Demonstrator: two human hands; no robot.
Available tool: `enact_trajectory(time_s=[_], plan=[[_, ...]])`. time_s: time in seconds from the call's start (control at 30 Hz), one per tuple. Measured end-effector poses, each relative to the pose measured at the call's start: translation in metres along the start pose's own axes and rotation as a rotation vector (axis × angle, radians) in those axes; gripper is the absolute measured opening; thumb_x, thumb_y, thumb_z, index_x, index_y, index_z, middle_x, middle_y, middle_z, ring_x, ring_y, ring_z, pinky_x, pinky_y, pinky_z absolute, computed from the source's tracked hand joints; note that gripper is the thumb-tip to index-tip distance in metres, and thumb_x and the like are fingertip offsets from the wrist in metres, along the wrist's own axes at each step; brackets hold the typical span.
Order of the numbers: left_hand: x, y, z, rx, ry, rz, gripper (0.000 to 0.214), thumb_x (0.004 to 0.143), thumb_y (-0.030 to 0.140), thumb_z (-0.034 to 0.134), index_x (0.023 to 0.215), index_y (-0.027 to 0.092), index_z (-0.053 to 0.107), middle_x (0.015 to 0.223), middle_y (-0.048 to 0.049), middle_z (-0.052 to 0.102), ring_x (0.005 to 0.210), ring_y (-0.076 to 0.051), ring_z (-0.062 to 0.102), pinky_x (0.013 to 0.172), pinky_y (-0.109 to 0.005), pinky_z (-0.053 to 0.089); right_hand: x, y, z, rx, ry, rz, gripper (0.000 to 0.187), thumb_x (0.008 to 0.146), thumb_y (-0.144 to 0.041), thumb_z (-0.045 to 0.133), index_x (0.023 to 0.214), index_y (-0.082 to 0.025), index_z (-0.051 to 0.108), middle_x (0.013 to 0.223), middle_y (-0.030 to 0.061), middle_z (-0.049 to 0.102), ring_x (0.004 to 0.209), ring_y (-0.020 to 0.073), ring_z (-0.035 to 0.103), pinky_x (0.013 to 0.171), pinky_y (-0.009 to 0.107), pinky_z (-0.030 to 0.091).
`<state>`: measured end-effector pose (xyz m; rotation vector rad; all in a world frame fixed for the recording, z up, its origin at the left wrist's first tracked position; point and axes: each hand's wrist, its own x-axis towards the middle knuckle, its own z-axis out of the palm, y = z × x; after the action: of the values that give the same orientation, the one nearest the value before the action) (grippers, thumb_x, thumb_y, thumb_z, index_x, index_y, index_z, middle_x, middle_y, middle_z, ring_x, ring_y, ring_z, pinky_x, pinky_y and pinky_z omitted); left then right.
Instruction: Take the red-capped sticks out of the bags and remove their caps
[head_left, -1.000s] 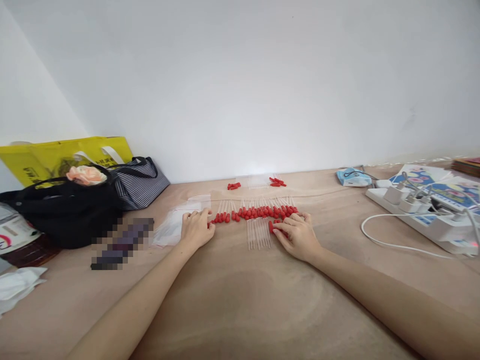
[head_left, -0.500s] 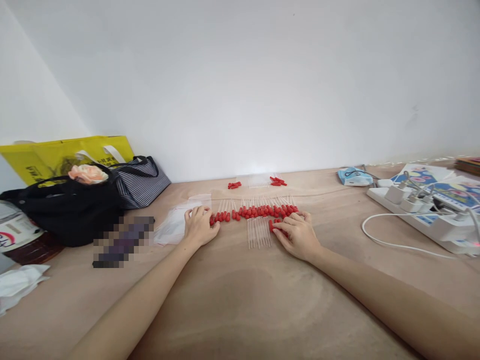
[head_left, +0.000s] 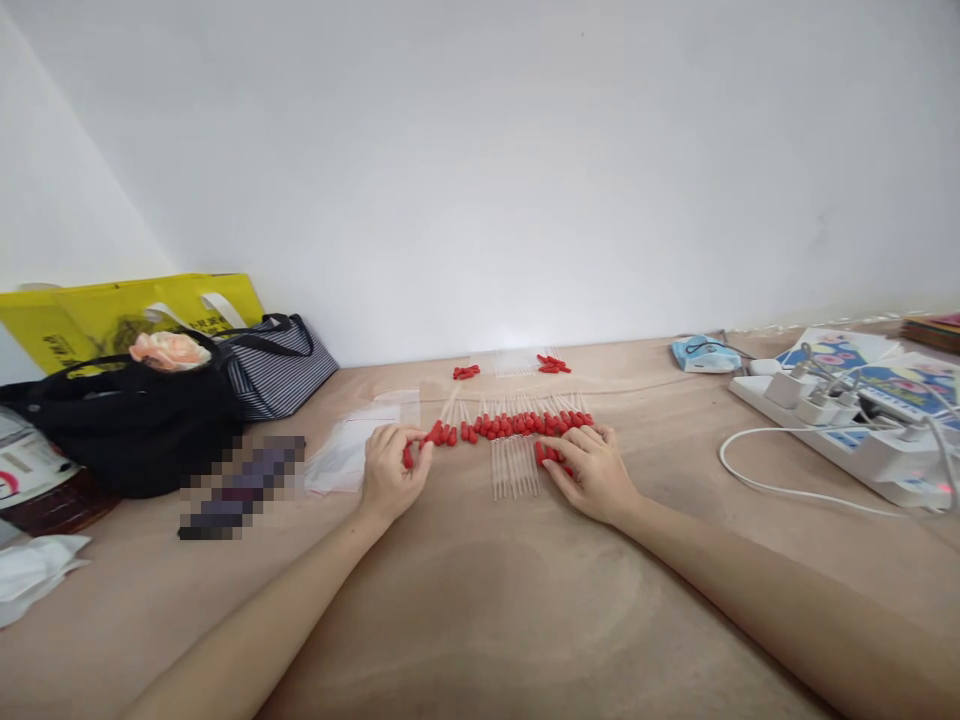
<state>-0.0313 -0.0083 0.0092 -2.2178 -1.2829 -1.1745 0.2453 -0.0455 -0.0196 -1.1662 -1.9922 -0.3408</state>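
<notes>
A row of droppers with red bulbs (head_left: 517,424) lies across the wooden table, clear stems pointing toward the wall. At its left end, my left hand (head_left: 391,470) is closed, thumb and fingers pinching red dropper bulbs (head_left: 433,433). Another red bulb shows between its fingers. In front of the row, several clear thin tubes (head_left: 514,468) lie side by side, pointing toward me. Just right of these tubes, my right hand (head_left: 596,468) rests with curled fingers over a few red bulbs (head_left: 550,454). Its fingers partly hide them and the row's right end.
Farther back lie more red bulbs (head_left: 466,372) and clear tubes (head_left: 514,361). Plastic bags (head_left: 352,450) are left of my left hand, beside a pixelated dark object (head_left: 244,488). Bags (head_left: 281,365) stand far left. A power strip (head_left: 847,440) with a looping white cable lies right.
My left hand has drawn slightly back toward me and closed, pinching red bulbs from the row's left end and lifting them a little. My right hand stays almost where it was.
</notes>
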Motion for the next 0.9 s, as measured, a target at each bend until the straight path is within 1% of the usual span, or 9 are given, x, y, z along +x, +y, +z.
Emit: enact_trajectory(time_s=[0.1,0.17,0.23,0.33,0.43,0.53,0.67,0.8,0.9], plan=[[-0.005,0.017,-0.008,-0.205,-0.141,0.222,0.007,0.077,0.019,0.050,0.082,0.018,0.055,0.083,-0.0044,0.062,0.082,-0.017,0.055,0.077,-0.032,0.041,0.001,-0.001,-0.003,-0.015,0.056,-0.083,0.036,0.081,-0.030,0.046,0.113,-0.015,0.052,0.098,0.0103,0.057,0.091,0.0182,0.049,0.080,0.034,0.030],[-0.006,0.028,-0.008,-0.301,-0.223,0.329,0.009,0.077,0.016,0.050,0.084,0.019,0.054,0.084,-0.0032,0.063,0.081,-0.015,0.056,0.076,-0.031,0.041,0.002,-0.003,-0.005,-0.023,0.029,-0.176,0.038,0.081,-0.035,0.048,0.115,-0.017,0.050,0.106,0.0101,0.056,0.098,0.0196,0.047,0.086,0.037,0.027],[-0.008,0.035,-0.006,-0.365,-0.273,0.406,0.012,0.077,0.014,0.049,0.087,0.019,0.054,0.084,-0.0027,0.064,0.080,-0.014,0.058,0.075,-0.030,0.042,0.003,-0.005,-0.005,-0.013,-0.018,-0.257,0.033,0.082,-0.037,0.048,0.111,-0.021,0.053,0.104,0.0068,0.058,0.099,0.0194,0.047,0.091,0.041,0.022],[-0.009,0.040,0.000,-0.416,-0.312,0.474,0.017,0.078,0.011,0.047,0.093,0.019,0.052,0.087,-0.0032,0.065,0.081,-0.014,0.059,0.074,-0.030,0.042,0.003,-0.007,-0.001,0.018,-0.035,-0.303,0.024,0.083,-0.035,0.047,0.101,-0.023,0.058,0.087,0.0020,0.063,0.090,0.0166,0.050,0.094,0.043,0.016],[-0.010,0.040,0.003,-0.439,-0.318,0.486,0.018,0.079,0.011,0.046,0.094,0.019,0.052,0.088,-0.0035,0.066,0.081,-0.014,0.060,0.075,-0.031,0.042,0.003,-0.009,0.003,0.046,-0.045,-0.320,0.019,0.084,-0.033,0.047,0.091,-0.024,0.062,0.072,-0.0008,0.062,0.079,0.0139,0.049,0.094,0.044,0.015],[-0.011,0.043,0.002,-0.426,-0.336,0.431,0.018,0.079,0.013,0.048,0.095,0.018,0.053,0.092,-0.0049,0.065,0.086,-0.015,0.059,0.078,-0.032,0.043,0.004,-0.013,0.005,0.066,-0.066,-0.328,0.019,0.084,-0.031,0.046,0.085,-0.023,0.063,0.064,-0.0012,0.059,0.073,0.0130,0.047,0.092,0.042,0.017],[-0.011,0.050,0.005,-0.385,-0.375,0.375,0.025,0.079,0.025,0.052,0.103,0.016,0.054,0.102,-0.0078,0.063,0.096,-0.019,0.055,0.084,-0.034,0.044,0.007,-0.022,0.006,0.093,-0.056,-0.321,0.020,0.084,-0.028,0.045,0.081,-0.021,0.063,0.060,-0.0009,0.056,0.070,0.0128,0.044,0.089,0.039,0.022],[-0.011,0.053,0.011,-0.369,-0.318,0.369,0.015,0.082,0.025,0.049,0.090,0.017,0.060,0.091,-0.0044,0.067,0.087,-0.017,0.058,0.080,-0.034,0.045,0.008,-0.027,0.006,0.107,-0.035,-0.345,0.021,0.084,-0.027,0.043,0.078,-0.020,0.063,0.057,-0.0007,0.054,0.067,0.0125,0.042,0.086,0.038,0.023],[-0.012,0.053,0.011,-0.357,-0.295,0.398,0.012,0.082,0.025,0.050,0.081,0.018,0.060,0.083,-0.0021,0.068,0.080,-0.016,0.060,0.081,-0.035,0.043,0.007,-0.027,0.005,0.109,-0.027,-0.368,0.020,0.084,-0.025,0.044,0.077,-0.020,0.062,0.056,-0.0014,0.054,0.066,0.0121,0.041,0.085,0.038,0.023]])
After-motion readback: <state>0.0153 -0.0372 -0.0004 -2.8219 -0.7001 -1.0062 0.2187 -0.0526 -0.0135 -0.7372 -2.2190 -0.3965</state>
